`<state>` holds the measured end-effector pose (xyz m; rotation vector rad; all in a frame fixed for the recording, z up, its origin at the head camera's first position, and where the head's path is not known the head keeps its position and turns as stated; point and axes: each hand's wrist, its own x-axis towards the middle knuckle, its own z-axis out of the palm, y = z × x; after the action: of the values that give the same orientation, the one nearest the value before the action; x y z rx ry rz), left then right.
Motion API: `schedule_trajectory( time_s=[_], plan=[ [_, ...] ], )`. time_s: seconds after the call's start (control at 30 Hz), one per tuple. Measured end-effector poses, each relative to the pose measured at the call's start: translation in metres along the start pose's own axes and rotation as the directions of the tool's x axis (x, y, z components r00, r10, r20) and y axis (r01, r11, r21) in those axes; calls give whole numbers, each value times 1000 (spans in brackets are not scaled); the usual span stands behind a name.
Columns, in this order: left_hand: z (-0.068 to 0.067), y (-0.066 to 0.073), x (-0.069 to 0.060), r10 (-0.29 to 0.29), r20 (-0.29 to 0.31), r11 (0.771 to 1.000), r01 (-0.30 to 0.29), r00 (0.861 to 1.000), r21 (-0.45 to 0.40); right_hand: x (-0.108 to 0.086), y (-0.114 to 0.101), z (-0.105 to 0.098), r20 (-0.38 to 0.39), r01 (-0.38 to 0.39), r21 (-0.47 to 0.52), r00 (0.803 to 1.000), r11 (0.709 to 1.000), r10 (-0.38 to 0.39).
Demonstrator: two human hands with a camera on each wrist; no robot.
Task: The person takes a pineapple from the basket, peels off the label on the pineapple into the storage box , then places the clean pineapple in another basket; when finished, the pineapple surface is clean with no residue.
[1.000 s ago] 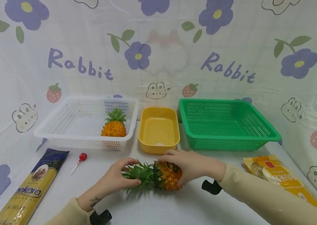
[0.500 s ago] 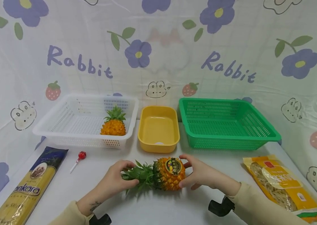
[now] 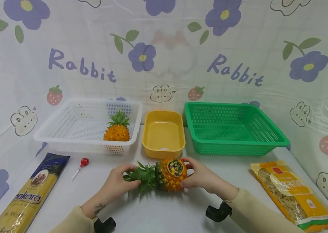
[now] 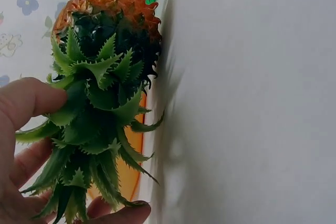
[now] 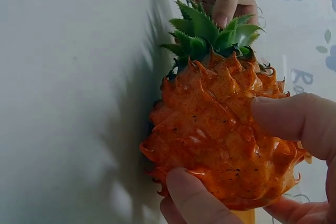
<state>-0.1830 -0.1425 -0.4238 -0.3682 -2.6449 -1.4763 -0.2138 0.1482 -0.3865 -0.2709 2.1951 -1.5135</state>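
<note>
A pineapple (image 3: 168, 182) lies sideways in front of the yellow bin, crown to the left, with a dark round sticker on its orange body. My left hand (image 3: 120, 181) holds the green crown; in the left wrist view the thumb and fingers (image 4: 34, 95) curl round the leaves. At the other end my right hand (image 3: 203, 177) grips the base, its thumb and fingers (image 5: 197, 200) spread about the fruit in the right wrist view. A shadow falls on the white table below the fruit. Whether its underside touches the cloth I cannot tell.
Behind stand a white basket (image 3: 73, 143) with another pineapple (image 3: 116, 133) in it, a yellow bin (image 3: 164, 153) and a green basket (image 3: 239, 143). A spaghetti pack (image 3: 33, 194) and a red lollipop (image 3: 84, 161) lie left. A yellow noodle bag (image 3: 295, 194) lies right.
My right hand has shifted from over the top of the pineapple to its base end, uncovering the sticker. Since half a second ago the pineapple and both hands have moved slightly left and away.
</note>
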Motion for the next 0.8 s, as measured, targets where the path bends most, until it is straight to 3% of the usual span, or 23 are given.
schedule_trajectory(
  time_s=[0.27, 0.5, 0.67, 0.8],
  plan=[
    [-3, -8, 13, 11, -20, 1000, -11, 1000, 17, 18, 1, 0, -43, -16, 24, 999, 1000, 17],
    [-3, -11, 17, 25, -30, 999, -25, 999, 21, 23, 0, -2, -31, -27, 29, 999, 999, 28],
    [-2, -12, 18, 28, -33, 1000, -28, 999, 13, 19, -12, -12, 13, 8, -110, 1000, 994, -7],
    [-2, -11, 18, 24, -35, 1000, -23, 999, 14, 15, -35, -21, -10, 111, -283, 993, 953, -119]
  ],
)
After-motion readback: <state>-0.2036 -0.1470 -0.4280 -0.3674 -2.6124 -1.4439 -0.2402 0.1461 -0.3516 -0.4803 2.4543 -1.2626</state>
